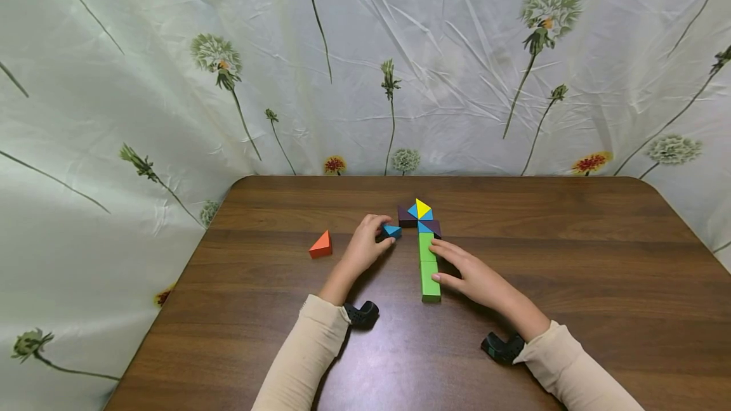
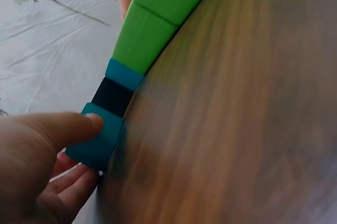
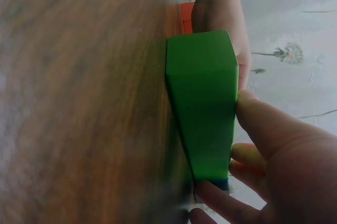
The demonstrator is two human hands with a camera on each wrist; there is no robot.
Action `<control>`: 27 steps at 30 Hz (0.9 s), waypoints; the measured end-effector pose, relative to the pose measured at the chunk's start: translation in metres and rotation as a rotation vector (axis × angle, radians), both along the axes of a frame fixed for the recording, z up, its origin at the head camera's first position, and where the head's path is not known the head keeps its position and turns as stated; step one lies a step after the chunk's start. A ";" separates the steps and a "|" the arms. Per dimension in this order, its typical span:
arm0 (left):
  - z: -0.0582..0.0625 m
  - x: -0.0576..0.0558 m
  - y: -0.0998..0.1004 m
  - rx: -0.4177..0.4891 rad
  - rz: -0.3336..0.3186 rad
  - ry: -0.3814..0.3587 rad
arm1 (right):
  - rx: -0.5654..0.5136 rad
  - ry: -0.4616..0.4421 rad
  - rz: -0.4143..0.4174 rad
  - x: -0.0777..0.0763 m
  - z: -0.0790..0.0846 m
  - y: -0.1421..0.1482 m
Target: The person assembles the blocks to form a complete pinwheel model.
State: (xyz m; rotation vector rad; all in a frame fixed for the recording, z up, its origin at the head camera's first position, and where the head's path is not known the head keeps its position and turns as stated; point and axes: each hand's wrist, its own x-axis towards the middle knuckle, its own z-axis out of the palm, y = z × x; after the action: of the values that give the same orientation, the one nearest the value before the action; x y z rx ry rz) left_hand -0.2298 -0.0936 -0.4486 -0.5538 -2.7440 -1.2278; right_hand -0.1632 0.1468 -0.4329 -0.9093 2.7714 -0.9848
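Note:
My left hand (image 1: pixel 365 243) pinches a blue triangular block (image 1: pixel 392 231) between thumb and fingers. In the left wrist view the thumb lies on this blue block (image 2: pixel 97 140). Just to its right is an arrangement of triangular blocks: a yellow one (image 1: pixel 422 209) at the top, blue ones, and dark purple ones (image 1: pixel 407 217) on either side. Two green blocks (image 1: pixel 428 248) run end to end from it toward me. My right hand (image 1: pixel 471 274) touches the right side of the green blocks with its fingers extended; the right wrist view shows a green block (image 3: pixel 202 98) beside the thumb.
An orange triangular block (image 1: pixel 321 245) lies on the brown wooden table (image 1: pixel 240 309), left of my left hand. Behind the table hangs a pale curtain (image 1: pixel 342 113) with dandelion prints. Each wrist carries a black strapped device (image 1: pixel 362 314).

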 end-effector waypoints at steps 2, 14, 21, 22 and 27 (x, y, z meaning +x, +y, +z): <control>-0.002 0.000 0.002 0.007 0.024 0.010 | 0.001 -0.001 -0.002 0.000 0.000 0.000; -0.007 -0.003 0.019 0.081 0.087 -0.020 | -0.003 -0.007 -0.008 0.000 -0.001 0.002; -0.008 -0.002 0.015 0.171 0.082 -0.049 | -0.003 -0.012 -0.005 0.000 -0.001 0.001; -0.008 -0.002 0.014 0.179 0.083 -0.054 | -0.003 -0.013 -0.005 0.000 0.000 0.001; -0.007 -0.001 0.014 0.182 0.101 -0.058 | 0.002 -0.015 -0.006 0.000 0.000 0.001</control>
State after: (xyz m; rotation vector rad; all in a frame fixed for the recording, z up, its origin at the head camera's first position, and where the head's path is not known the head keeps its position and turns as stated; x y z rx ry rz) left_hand -0.2313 -0.0792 -0.4561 -0.3631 -2.6310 -1.4707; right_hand -0.1634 0.1473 -0.4329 -0.8903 2.7635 -0.9860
